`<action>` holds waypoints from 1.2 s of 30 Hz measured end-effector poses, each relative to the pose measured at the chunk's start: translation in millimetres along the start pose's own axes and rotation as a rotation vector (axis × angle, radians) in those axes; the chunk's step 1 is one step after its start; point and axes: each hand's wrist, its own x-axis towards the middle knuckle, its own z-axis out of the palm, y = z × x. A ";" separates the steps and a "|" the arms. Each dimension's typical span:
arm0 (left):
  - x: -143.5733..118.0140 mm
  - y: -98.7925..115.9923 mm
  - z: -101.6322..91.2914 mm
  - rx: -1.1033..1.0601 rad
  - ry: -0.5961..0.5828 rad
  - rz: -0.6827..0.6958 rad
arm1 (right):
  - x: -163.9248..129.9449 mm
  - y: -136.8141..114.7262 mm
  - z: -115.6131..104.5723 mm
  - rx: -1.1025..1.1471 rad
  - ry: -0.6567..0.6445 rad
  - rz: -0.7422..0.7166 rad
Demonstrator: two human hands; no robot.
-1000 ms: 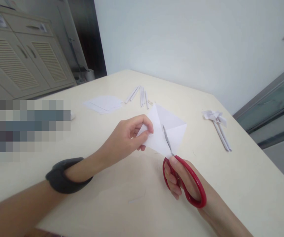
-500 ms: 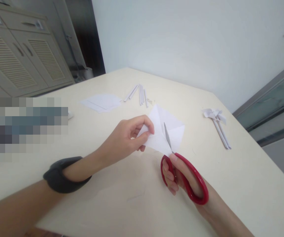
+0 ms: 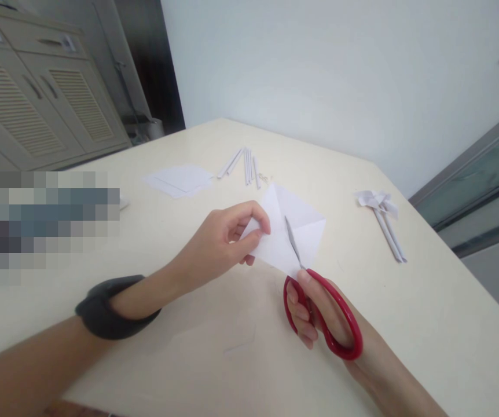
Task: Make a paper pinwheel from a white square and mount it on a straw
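Observation:
My left hand (image 3: 236, 234) pinches the left corner of a white square of paper (image 3: 304, 211), which has crease lines across it and is held above the table. A dark band circles my left wrist. Fingers of my right hand (image 3: 319, 307) pass through the red handles of a pair of scissors (image 3: 348, 330). One blade lies over the paper, pointing toward its middle from the near edge; the other blade is hidden beneath. The handles stand slightly apart.
On the cream table (image 3: 180, 359), several white sheets (image 3: 180, 179) lie at the far left. Several rolled paper sticks (image 3: 248, 167) are at the back, beside small bits (image 3: 265, 178). Paper pinwheels on sticks (image 3: 382, 217) lie to the right. A louvred cabinet (image 3: 58, 87) stands beyond.
The scissor handles have drawn slightly closer together, and the visible blade has tilted a little to the left over the paper. My left hand has barely moved.

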 end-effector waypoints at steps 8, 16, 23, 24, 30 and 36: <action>-0.7 1.6 -0.4 0.000 0.009 -0.004 | 3.7 4.4 -1.1 -0.055 0.032 -0.012; -0.2 1.2 -1.1 -0.023 -0.004 -0.002 | 0.2 4.0 -2.6 -0.037 0.005 -0.009; 0.0 0.1 -0.7 -0.012 -0.028 0.005 | 0.7 5.5 -1.5 -0.032 0.012 -0.030; 0.0 -0.1 -0.7 -0.010 -0.027 0.007 | 0.7 4.5 -1.0 -0.041 0.015 -0.023; -0.2 -1.2 -1.3 0.012 -0.018 -0.005 | 1.1 0.1 -0.1 -0.068 0.013 -0.002; 0.3 0.0 -1.6 -0.011 -0.016 -0.008 | 2.6 3.0 -1.8 -0.103 0.034 -0.001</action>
